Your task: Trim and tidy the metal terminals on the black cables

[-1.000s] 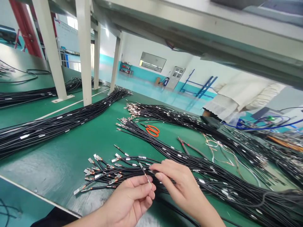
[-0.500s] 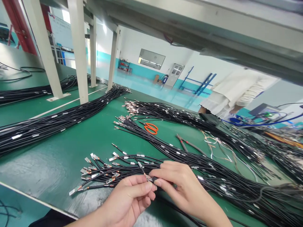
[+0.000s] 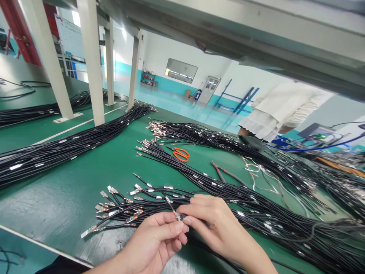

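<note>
My left hand [image 3: 159,234] is closed in a pinch around the bare metal end of a black cable [image 3: 169,201]. That cable has a white label sleeve and stands tilted up from the bundle. My right hand [image 3: 212,219] pinches a small black piece [image 3: 181,216] up against the same cable end. Fingers cover most of both, so the kind of the black piece is unclear. Beside my left hand lie several cable ends with flat silver connectors [image 3: 132,219]. The cable bundle [image 3: 199,201] runs beneath and behind my right hand.
Orange-handled scissors [image 3: 181,154] and red-grey pliers [image 3: 225,173] lie on the green tabletop [image 3: 114,163]. More black cable bundles [image 3: 71,146] stretch left and right. Pale uprights [image 3: 92,68] carry a shelf [image 3: 228,34] overhead. A person in white [image 3: 282,106] stands behind the table.
Both hands hold nearly the same place, with the right hand's fingers shifted slightly left. The whole view has drifted a little left.
</note>
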{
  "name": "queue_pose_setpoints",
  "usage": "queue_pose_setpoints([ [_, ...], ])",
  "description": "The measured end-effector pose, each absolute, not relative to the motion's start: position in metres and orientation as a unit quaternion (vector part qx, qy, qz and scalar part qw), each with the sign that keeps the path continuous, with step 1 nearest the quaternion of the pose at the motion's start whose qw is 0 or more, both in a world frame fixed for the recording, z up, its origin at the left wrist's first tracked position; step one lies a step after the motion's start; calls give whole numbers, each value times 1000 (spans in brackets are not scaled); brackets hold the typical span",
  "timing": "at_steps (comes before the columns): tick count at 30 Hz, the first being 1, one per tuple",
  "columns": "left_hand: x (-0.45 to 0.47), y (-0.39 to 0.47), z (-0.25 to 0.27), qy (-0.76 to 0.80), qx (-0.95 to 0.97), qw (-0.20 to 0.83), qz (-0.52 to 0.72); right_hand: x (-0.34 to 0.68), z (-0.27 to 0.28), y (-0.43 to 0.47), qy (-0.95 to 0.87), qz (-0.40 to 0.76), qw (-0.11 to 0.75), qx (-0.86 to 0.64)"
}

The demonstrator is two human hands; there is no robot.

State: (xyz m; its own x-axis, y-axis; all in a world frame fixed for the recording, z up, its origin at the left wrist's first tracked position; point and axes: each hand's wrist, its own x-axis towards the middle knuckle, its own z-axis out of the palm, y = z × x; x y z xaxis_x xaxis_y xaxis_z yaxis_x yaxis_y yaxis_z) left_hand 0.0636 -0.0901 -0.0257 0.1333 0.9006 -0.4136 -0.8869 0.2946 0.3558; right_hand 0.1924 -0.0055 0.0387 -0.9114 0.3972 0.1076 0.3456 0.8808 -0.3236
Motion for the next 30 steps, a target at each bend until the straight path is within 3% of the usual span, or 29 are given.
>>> queue_pose_setpoints([
  [14, 63, -91, -26, 291, 22, 753, 590, 187, 33, -5, -963, 160, 94, -194],
  [23, 62, -87, -21, 297, -7, 759, 579, 189, 34, -2, -891, 322, 184, -263],
  [30, 63, -60, -2, 327, 31, 743, 583, 185, 37, -9, -836, 349, 268, -327],
])
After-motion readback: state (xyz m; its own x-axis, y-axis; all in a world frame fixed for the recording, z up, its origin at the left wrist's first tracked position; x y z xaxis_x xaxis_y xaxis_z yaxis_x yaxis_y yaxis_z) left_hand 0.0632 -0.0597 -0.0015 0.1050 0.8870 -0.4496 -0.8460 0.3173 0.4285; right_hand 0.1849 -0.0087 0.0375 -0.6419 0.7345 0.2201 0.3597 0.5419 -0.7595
